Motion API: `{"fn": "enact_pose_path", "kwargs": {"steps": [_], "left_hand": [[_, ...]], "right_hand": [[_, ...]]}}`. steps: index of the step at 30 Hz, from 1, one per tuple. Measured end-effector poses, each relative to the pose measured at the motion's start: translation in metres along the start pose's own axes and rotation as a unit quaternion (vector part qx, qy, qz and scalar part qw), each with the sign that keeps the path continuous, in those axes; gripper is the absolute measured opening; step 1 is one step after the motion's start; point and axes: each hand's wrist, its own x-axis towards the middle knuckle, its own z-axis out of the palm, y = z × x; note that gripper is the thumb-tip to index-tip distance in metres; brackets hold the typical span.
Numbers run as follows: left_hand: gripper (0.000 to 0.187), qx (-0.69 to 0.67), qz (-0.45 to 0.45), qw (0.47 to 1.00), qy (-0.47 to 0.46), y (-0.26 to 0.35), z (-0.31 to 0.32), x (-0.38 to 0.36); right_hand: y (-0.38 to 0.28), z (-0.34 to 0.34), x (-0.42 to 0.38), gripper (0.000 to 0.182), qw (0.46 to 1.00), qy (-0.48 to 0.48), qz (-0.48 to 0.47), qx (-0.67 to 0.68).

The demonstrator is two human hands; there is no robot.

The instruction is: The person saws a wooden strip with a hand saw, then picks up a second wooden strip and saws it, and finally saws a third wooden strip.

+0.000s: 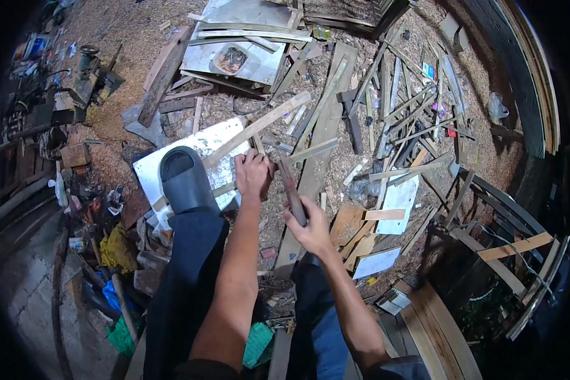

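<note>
My left hand [253, 174] is closed around a thin wooden strip [315, 151], which runs on past both sides of it. My right hand [310, 229] grips a dark brown, stick-like tool [291, 190], its far end close to my left fingers; the tool's exact kind is hard to make out. A wider pale wooden slat [269, 120] slants just beyond my left hand. Under both lies a white board [164, 166], with my foot in a black slide sandal [187, 180] on top, over the strip's left part.
A white panel [199, 61] bearing slats and a tray of nails [230, 60] lies ahead. Scrap strips [418, 120] are heaped to the right, near a wooden frame [513, 244]. A long plank [326, 126] crosses the shavings-covered ground. Clutter with a yellow bag [117, 247] lies left.
</note>
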Motion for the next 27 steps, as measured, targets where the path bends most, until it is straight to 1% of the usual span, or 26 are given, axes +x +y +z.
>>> {"fn": "enact_pose_path", "kwargs": {"steps": [2, 3, 6, 7, 8, 9, 10, 12, 13, 14, 15, 16, 17, 18, 20, 21, 23, 24, 25, 27], "left_hand": [[0.015, -0.025, 0.014, 1.0, -0.011, -0.003, 0.001, 0.0], [0.015, -0.046, 0.023, 0.999, -0.009, -0.001, -0.008, 0.001], [0.019, -0.031, 0.007, 0.999, -0.007, 0.001, -0.003, 0.001], [0.019, -0.032, 0.01, 0.999, -0.003, 0.0, 0.0, 0.007], [0.02, -0.027, -0.006, 1.0, 0.007, 0.001, 0.002, 0.006], [0.022, -0.022, -0.026, 0.999, 0.014, 0.003, 0.002, 0.001], [0.022, -0.025, -0.03, 0.999, 0.013, 0.004, -0.001, -0.001], [0.024, -0.02, -0.011, 0.999, 0.031, 0.004, -0.002, 0.002], [0.025, -0.021, -0.018, 0.999, 0.037, 0.005, -0.002, 0.003], [0.025, -0.02, -0.018, 0.999, 0.04, 0.003, 0.001, 0.008], [0.023, -0.022, -0.009, 0.997, 0.071, 0.003, 0.0, 0.01], [0.022, -0.026, -0.001, 0.995, 0.095, 0.005, -0.001, 0.004], [0.021, 0.002, 0.01, 0.997, 0.08, 0.002, 0.004, 0.003], [0.021, 0.005, 0.012, 0.996, 0.09, 0.002, 0.004, 0.01], [0.02, 0.016, 0.014, 1.0, 0.01, 0.001, -0.005, 0.003], [0.02, 0.002, 0.013, 0.999, 0.029, 0.002, -0.005, 0.003], [0.02, -0.001, 0.0, 1.0, 0.027, 0.002, -0.001, 0.002], [0.02, -0.003, -0.013, 1.0, 0.026, 0.002, 0.002, 0.002], [0.021, -0.007, -0.008, 0.999, 0.04, 0.002, 0.003, 0.001], [0.02, -0.011, -0.014, 0.999, 0.035, 0.001, 0.005, 0.003]], "right_hand": [[-0.004, 0.01, 0.005, 0.041, 0.999, 0.019, 0.038, -0.009], [-0.016, 0.008, 0.007, 0.042, 0.999, 0.021, 0.028, -0.006], [-0.035, -0.007, -0.008, 0.041, 0.998, 0.015, 0.057, -0.017], [-0.048, -0.015, -0.032, 0.041, 0.996, 0.002, 0.087, 0.0], [-0.043, -0.022, -0.061, 0.04, 0.997, -0.004, 0.06, -0.052], [-0.056, -0.026, -0.081, 0.037, 0.999, 0.037, 0.037, 0.011], [-0.053, -0.034, -0.102, 0.03, 0.995, 0.012, 0.09, -0.029], [-0.054, -0.033, -0.107, 0.021, 0.985, -0.017, 0.14, -0.096], [-0.059, -0.027, -0.102, 0.021, 0.985, -0.016, 0.141, -0.096], [-0.065, -0.02, -0.088, 0.018, 0.991, 0.05, 0.103, -0.069], [-0.067, -0.015, -0.073, 0.017, 0.991, 0.111, 0.067, -0.043], [-0.061, -0.015, -0.053, 0.019, 0.989, 0.101, 0.096, -0.039], [-0.052, -0.013, -0.031, 0.023, 0.987, 0.088, 0.127, -0.05], [-0.054, -0.01, -0.012, 0.023, 0.988, 0.09, 0.117, -0.049], [-0.061, -0.001, 0.005, 0.025, 0.986, 0.048, 0.14, -0.079], [-0.065, -0.004, -0.004, 0.025, 0.983, 0.048, 0.143, -0.109], [-0.067, -0.017, -0.054, 0.022, 0.985, 0.079, 0.07, -0.137], [-0.078, -0.027, -0.079, 0.019, 0.982, 0.059, 0.136, -0.115], [-0.077, -0.029, -0.099, 0.019, 0.987, 0.096, 0.107, -0.073], [-0.053, -0.021, -0.082, 0.019, 0.986, 0.095, 0.099, -0.093]]}}
